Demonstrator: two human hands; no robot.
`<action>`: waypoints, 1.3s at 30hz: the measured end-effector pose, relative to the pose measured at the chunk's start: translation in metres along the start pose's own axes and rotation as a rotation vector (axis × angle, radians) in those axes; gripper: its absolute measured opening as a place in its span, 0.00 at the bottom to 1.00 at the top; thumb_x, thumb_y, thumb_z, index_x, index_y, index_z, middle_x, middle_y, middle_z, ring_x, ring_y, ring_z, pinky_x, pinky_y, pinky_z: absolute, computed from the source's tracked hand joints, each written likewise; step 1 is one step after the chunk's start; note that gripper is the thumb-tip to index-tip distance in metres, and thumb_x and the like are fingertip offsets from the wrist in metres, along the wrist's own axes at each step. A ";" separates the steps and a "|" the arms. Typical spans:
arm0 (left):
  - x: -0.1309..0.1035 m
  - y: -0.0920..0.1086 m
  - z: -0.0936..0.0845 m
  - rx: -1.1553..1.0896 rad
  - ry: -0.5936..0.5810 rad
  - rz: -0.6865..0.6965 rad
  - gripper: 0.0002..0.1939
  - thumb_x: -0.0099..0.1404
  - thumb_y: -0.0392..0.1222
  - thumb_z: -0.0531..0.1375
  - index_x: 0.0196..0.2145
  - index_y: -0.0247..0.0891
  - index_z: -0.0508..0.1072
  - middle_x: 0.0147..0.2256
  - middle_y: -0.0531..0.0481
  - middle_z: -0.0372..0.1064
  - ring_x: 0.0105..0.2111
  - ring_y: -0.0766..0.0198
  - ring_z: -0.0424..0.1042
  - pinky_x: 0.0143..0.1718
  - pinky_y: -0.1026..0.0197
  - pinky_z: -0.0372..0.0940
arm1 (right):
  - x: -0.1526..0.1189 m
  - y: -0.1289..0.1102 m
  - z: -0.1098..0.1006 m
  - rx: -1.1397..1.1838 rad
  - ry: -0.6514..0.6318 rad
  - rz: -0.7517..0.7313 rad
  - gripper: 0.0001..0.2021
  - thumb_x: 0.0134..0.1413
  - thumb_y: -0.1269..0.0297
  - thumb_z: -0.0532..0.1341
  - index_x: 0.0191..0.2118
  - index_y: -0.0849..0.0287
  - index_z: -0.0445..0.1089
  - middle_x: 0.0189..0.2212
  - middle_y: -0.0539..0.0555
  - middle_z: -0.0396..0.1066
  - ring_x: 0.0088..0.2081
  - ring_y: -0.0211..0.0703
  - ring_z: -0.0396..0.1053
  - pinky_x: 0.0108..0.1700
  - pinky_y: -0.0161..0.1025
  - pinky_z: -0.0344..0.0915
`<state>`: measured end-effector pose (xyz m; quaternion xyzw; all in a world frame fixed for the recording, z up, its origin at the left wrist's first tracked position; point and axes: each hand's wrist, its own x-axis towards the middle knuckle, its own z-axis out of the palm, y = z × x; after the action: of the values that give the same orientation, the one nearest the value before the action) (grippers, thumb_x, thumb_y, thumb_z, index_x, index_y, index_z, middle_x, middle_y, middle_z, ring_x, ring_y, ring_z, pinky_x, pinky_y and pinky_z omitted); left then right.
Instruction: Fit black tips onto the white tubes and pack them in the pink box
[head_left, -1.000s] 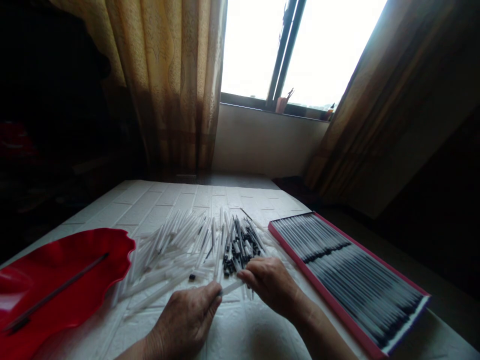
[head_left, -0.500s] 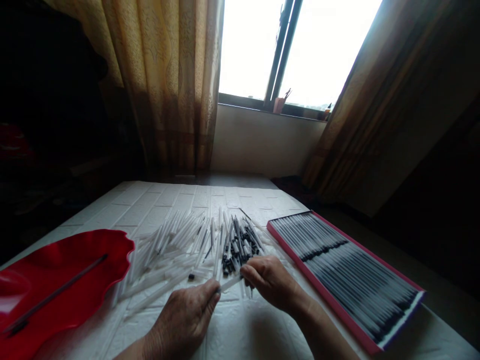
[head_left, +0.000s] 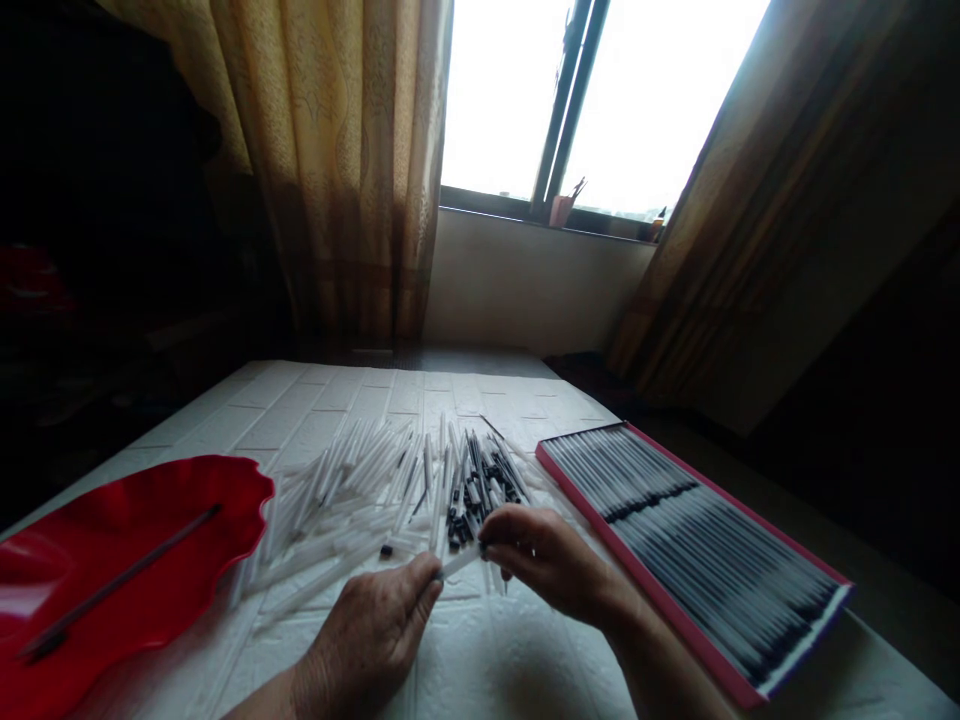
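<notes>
Between my two hands is a translucent pen barrel (head_left: 460, 564), slanting up to the right. My left hand (head_left: 375, 625) pinches its lower left end between thumb and forefinger. At the upper right end, my right hand (head_left: 551, 565) closes thumb and fingers on a dark part of the pen; the fingers partly hide it. Just beyond my hands lie clear, empty-looking pen barrels (head_left: 322, 550) in a loose heap. Beside them, behind my right hand, is a pile of dark pen refills with black end pieces (head_left: 480, 485).
A red scalloped tray (head_left: 187, 600) stands at the left with one dark pen (head_left: 127, 575) in it. On the right, a shallow pink-edged box (head_left: 577, 490) holds rows of pens. A white brick-patterned cover (head_left: 330, 395) lies on the table. Curtains and a window are behind.
My right hand has turned slightly and its fingers have shifted at the barrel's end. My left hand keeps its pinch. The view has moved very slightly.
</notes>
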<state>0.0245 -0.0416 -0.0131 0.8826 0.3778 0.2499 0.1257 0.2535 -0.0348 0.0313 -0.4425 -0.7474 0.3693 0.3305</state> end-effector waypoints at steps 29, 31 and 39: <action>0.000 0.000 -0.002 -0.018 -0.013 -0.009 0.11 0.71 0.38 0.44 0.35 0.43 0.65 0.23 0.55 0.73 0.22 0.61 0.76 0.23 0.64 0.58 | -0.003 -0.002 -0.005 -0.072 -0.012 -0.002 0.06 0.62 0.65 0.56 0.41 0.59 0.69 0.27 0.50 0.71 0.24 0.36 0.69 0.26 0.30 0.63; -0.001 -0.001 -0.001 -0.018 -0.006 -0.025 0.12 0.71 0.38 0.44 0.35 0.43 0.65 0.23 0.55 0.73 0.23 0.60 0.77 0.23 0.63 0.58 | -0.004 -0.001 -0.005 0.007 -0.022 0.009 0.06 0.59 0.66 0.58 0.43 0.58 0.68 0.28 0.49 0.71 0.25 0.36 0.70 0.25 0.30 0.64; -0.001 0.000 0.000 -0.017 -0.014 -0.034 0.11 0.71 0.39 0.44 0.35 0.43 0.64 0.24 0.55 0.73 0.23 0.60 0.76 0.24 0.63 0.57 | -0.002 0.004 -0.001 0.016 -0.009 0.000 0.02 0.57 0.70 0.59 0.36 0.58 0.69 0.24 0.47 0.67 0.24 0.36 0.68 0.25 0.31 0.63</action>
<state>0.0236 -0.0423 -0.0133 0.8765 0.3900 0.2449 0.1401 0.2571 -0.0351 0.0278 -0.4382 -0.7458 0.3773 0.3308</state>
